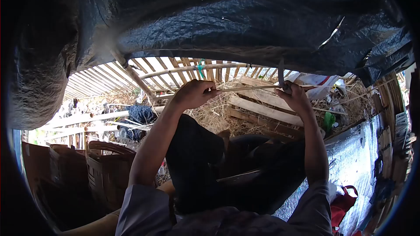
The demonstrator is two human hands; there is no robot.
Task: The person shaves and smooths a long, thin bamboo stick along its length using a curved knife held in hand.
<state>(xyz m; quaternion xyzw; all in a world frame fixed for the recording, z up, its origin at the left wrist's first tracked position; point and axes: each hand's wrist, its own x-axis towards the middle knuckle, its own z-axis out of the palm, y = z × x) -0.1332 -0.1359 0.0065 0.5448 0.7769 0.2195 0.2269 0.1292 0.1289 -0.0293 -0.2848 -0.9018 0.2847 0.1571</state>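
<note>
Both of my arms reach forward over my dark-clothed knees. My left hand (195, 94) is closed round one end of a thin, light strip (249, 89), with the fingers curled and the thumb on it. The strip runs nearly level to my right hand (295, 96), which is closed on a small dark object (287, 88) where the strip meets it. A grey flat piece (281, 72) stands up just above that object. Fine detail at the right fingertips is too dark to tell.
A black plastic sheet (183, 22) hangs low overhead. Beyond are a slatted bamboo fence (175, 67), straw (212, 116) and a wooden pallet (267, 108). Brown baskets (107, 170) stand at left; a silvery sheet (354, 157) and a red bag (342, 207) lie at right.
</note>
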